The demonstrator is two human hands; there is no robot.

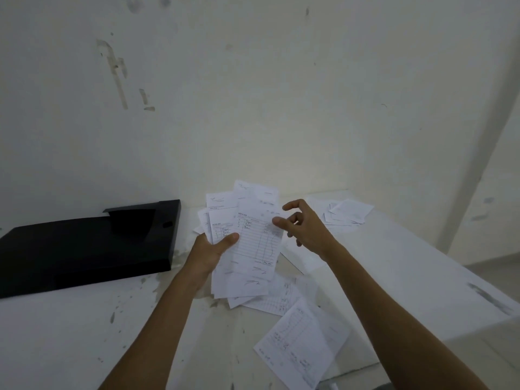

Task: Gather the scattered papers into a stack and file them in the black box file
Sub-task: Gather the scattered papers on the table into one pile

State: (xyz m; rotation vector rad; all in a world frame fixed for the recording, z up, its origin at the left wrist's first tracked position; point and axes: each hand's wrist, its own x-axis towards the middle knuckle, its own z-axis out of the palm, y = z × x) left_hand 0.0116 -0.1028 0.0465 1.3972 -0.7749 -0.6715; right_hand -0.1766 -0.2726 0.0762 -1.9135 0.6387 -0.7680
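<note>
My left hand (209,251) grips a fanned bundle of white printed slips (250,243) above the table, thumb pressed on the front sheet. My right hand (305,228) hovers just right of the bundle's top edge, fingers loosely curled and holding nothing; its thumb tip is at the sheet's edge. The black box file (84,249) lies flat and open on the table to the left. More loose slips lie under the bundle (277,301), near the front edge (302,344), and at the far right (347,213).
The white table (84,333) is scuffed with grey marks and ends at a right edge (450,277) that runs diagonally. A stained white wall (253,94) stands directly behind the table.
</note>
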